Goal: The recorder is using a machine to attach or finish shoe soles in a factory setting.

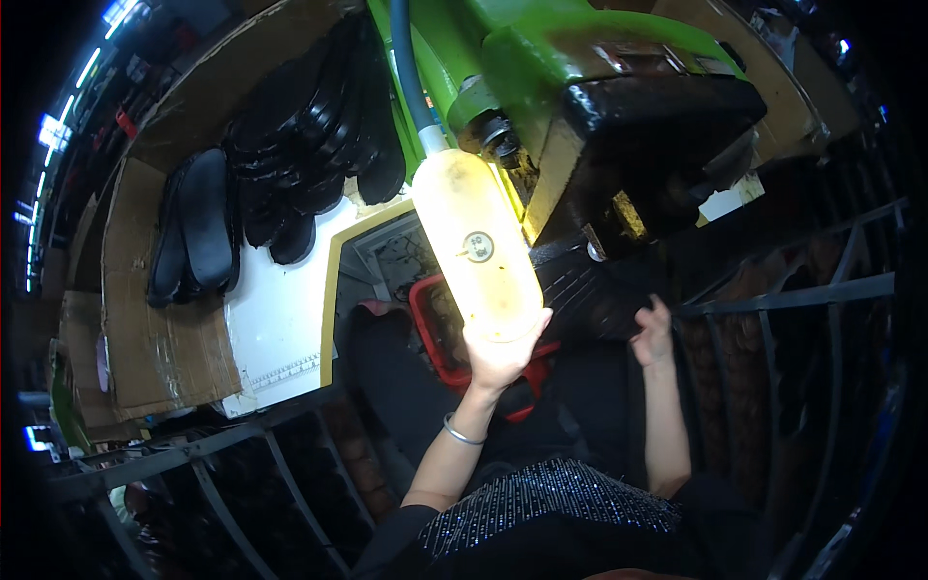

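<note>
A lit lamp head (480, 242), long, oval and yellowish white with a round dial on it, hangs from a blue-grey bendable neck. My left hand (503, 353) is closed round its lower end, the thumb along the right edge; the other fingers are mostly hidden. To the right, my right hand (654, 333) is raised with fingers loosely bent and apart, and nothing shows in it. Just beyond the lamp stands a green machine (619, 43) with a dark, oil-stained head (662, 106). Under the lamp, a red basket (425, 314) is partly covered by it and my left hand.
Black shoe soles (208, 217) lie piled inside a cut-open cardboard box (159, 358) at the left. A white tabletop (275, 309) with a yellow edge and a ruler strip adjoins it. Metal racks (793, 295) flank me on the right and lower left (159, 469).
</note>
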`<action>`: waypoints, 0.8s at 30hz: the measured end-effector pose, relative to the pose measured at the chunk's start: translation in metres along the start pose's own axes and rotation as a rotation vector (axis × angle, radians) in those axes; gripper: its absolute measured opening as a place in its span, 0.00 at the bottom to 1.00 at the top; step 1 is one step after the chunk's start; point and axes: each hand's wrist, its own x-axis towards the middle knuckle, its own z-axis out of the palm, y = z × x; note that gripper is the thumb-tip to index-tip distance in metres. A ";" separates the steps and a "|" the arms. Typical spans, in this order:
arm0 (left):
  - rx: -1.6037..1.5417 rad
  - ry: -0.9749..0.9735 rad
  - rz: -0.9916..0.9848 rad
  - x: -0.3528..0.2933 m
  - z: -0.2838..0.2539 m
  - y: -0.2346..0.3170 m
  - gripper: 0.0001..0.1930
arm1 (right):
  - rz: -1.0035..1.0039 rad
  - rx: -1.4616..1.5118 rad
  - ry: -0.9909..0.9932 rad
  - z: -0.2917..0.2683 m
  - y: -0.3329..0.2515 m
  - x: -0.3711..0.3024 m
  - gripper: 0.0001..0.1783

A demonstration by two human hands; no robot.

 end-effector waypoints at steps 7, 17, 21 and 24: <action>0.076 -0.070 -0.015 0.013 0.010 0.004 0.17 | -0.430 -0.255 -0.082 0.048 -0.104 0.029 0.15; 0.061 0.030 0.043 0.025 0.019 0.006 0.08 | -0.154 -0.081 -0.152 0.016 -0.022 0.034 0.15; -0.134 0.075 0.004 0.022 0.020 0.015 0.10 | -0.304 -0.104 0.032 0.033 -0.054 0.026 0.19; -0.209 0.081 -0.064 0.018 0.016 0.022 0.12 | -0.459 -0.232 -0.056 0.056 -0.097 0.025 0.15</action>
